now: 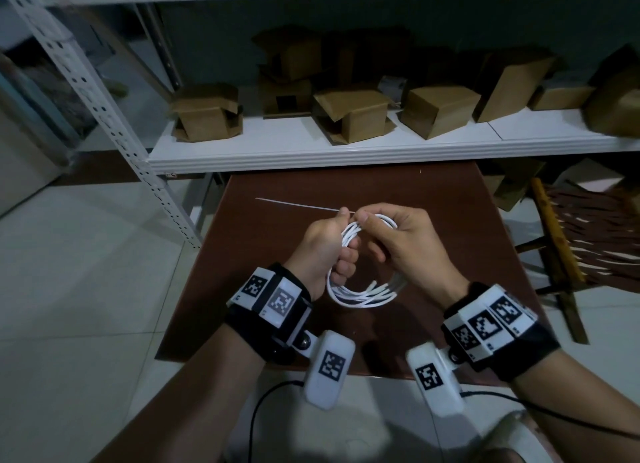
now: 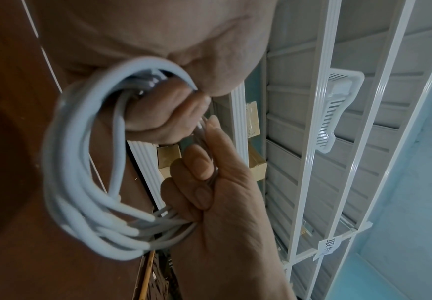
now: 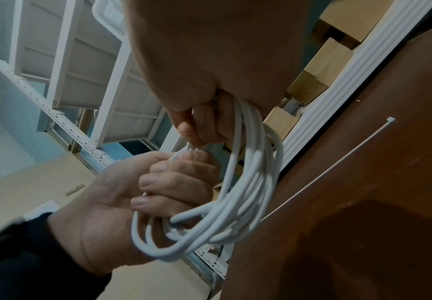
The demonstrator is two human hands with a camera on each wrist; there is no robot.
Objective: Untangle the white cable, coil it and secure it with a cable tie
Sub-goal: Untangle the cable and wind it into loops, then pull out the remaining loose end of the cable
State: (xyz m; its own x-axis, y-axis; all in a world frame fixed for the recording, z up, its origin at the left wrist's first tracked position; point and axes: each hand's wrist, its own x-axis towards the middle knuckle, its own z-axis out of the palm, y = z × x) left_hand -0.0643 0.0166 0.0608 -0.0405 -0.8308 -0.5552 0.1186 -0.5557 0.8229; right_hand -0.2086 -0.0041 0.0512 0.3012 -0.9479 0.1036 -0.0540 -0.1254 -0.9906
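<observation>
Both hands hold the white cable [image 1: 360, 298], wound into a loose coil of several loops, in the air above the brown table [image 1: 433, 192]. My left hand [image 1: 341, 251] grips the coil's upper left side with its fingers curled through the loops. My right hand [image 1: 374, 234] pinches the top of the coil, thumb against fingers. The left wrist view shows the coil [image 2: 76, 182] hanging below both hands, and so does the right wrist view [image 3: 251, 182]. A thin white cable tie [image 1: 298, 204] lies flat on the table just beyond the hands, also visible in the right wrist view [image 3: 338, 162].
A white shelf [image 1: 311, 154] carrying several cardboard boxes [image 1: 349, 116] runs along the table's far edge. Its perforated metal upright [image 1: 114, 116] slants down at the left. A woven chair [image 1: 588, 230] stands to the right of the table. Pale floor tiles surround the table.
</observation>
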